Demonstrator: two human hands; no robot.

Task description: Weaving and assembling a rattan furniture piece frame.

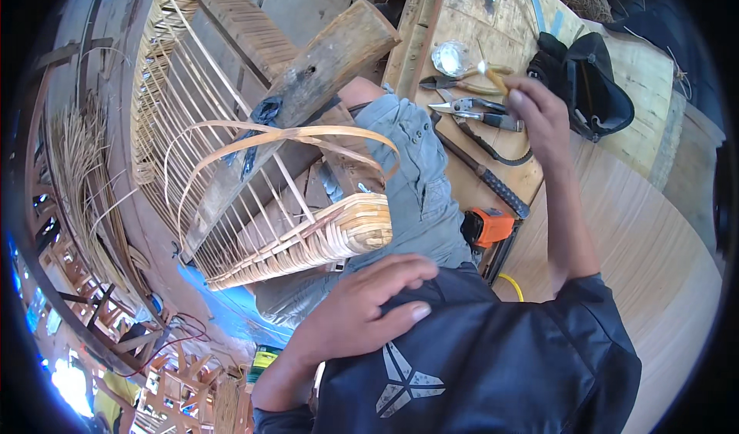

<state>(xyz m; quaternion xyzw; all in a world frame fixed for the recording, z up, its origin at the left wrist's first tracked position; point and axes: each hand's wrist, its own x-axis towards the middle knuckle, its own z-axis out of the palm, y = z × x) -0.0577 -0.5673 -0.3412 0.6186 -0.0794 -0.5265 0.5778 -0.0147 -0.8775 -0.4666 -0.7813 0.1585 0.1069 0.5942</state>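
My right hand is raised above the workbench at the right. Its fingers are closed on a slim yellowish stick with a bright whitish tip; its exact kind is unclear. Just beyond lies a small round shiny dish. My left hand hovers before my dark shirt, fingers stretched out and thumb apart, with nothing in it. In front of my lap rests a partly woven rattan frame with many thin cross rods. A bent rattan strip loops over it and over a wooden plank.
Yellow-handled pliers, pruning shears, a hammer-like tool with a dark wrapped handle and an orange tool lie on the bench. A black bag sits farther right. Bundles of rattan strips stand at the left.
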